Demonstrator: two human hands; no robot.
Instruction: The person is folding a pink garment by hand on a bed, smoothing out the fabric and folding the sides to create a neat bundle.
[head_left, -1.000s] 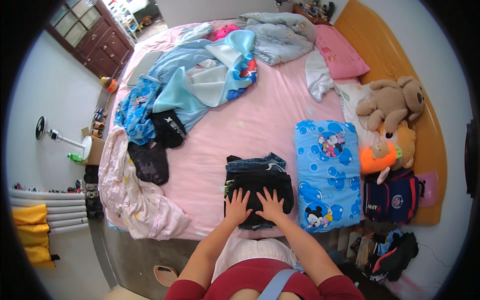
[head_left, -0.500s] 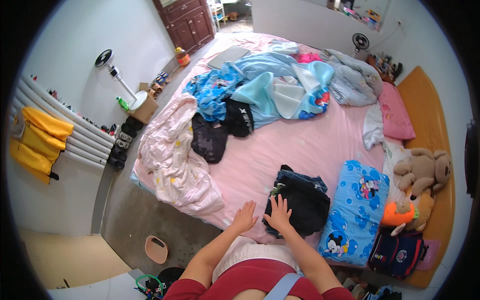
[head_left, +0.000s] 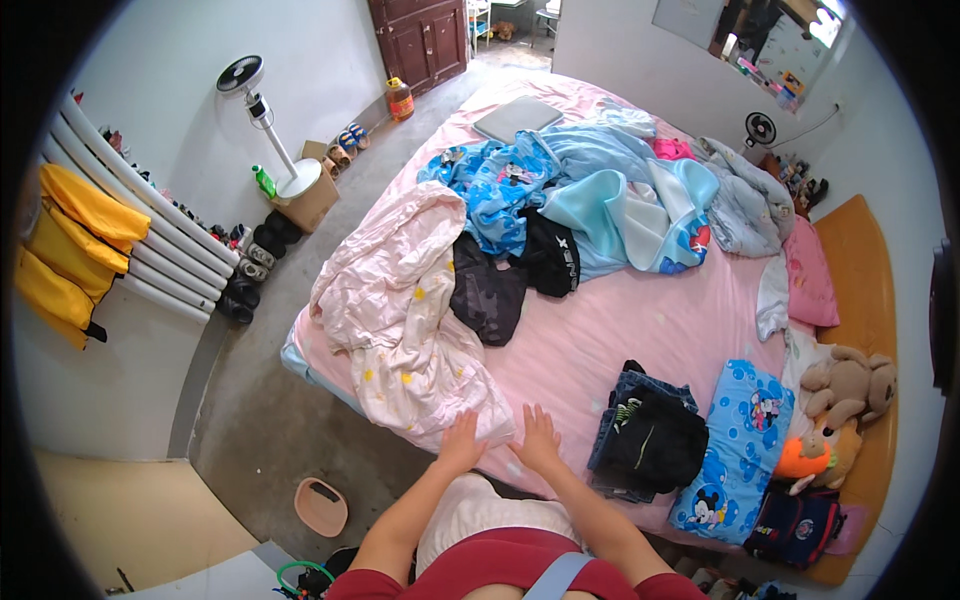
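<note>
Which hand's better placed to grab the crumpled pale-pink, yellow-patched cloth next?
Left, probably. The left hand, open, overlaps the near edge of the crumpled pale-pink, yellow-patched cloth in view; contact is unclear. The right hand, also open, is just past the cloth's right side, against the pink bedsheet.

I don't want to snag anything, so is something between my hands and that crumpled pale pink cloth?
Nothing visible is in the way. The left hand is at the near edge of the pale pink cloth, and the right hand is just right of its near corner. Whether either touches it, I can't tell.
</note>
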